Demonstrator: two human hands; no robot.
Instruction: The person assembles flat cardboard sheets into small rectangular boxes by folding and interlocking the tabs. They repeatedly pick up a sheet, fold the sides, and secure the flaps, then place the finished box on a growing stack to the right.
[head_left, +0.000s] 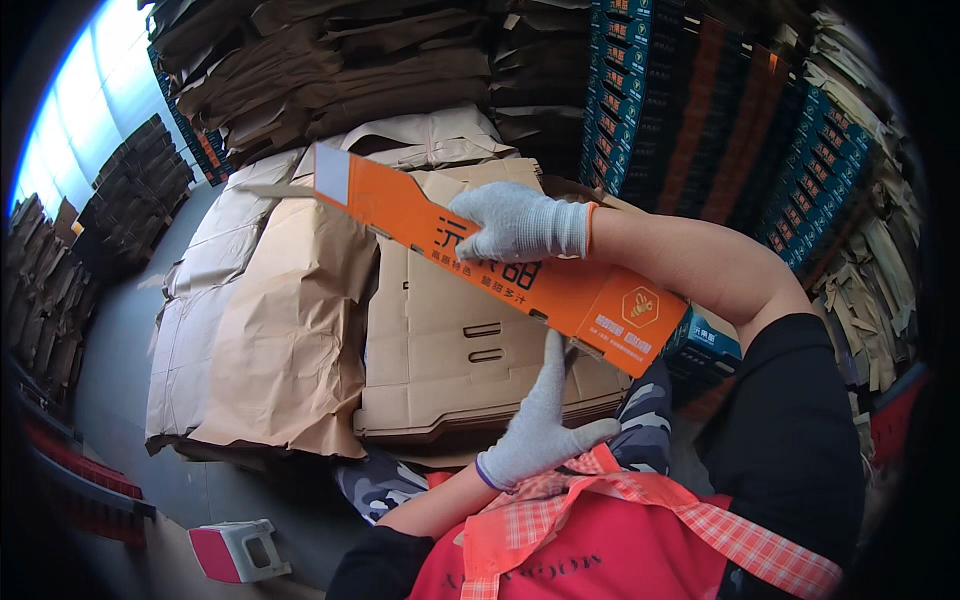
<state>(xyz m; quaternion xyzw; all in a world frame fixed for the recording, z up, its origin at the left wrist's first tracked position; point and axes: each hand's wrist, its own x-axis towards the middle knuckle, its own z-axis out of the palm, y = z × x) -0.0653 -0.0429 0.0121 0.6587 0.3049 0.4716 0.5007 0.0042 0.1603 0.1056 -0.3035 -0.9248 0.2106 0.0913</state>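
Observation:
An orange cardboard carton with dark print and a honeycomb bee emblem is held slantwise in front of me. It looks narrow and part folded, with a pale flap at its upper left end. My right hand, in a grey knit glove, grips it from above near the middle. My left hand, gloved likewise, is below, thumb spread and fingers stretched up to the carton's lower edge; their tips are partly hidden there. Under the carton lies a stack of flat brown cardboard blanks with slots cut in them.
Paper-wrapped bundles lie left of the blanks. Tall stacks of flat cardboard rise behind, and teal and orange cartons stand at the back right. A small white and pink stool is on the floor at lower left.

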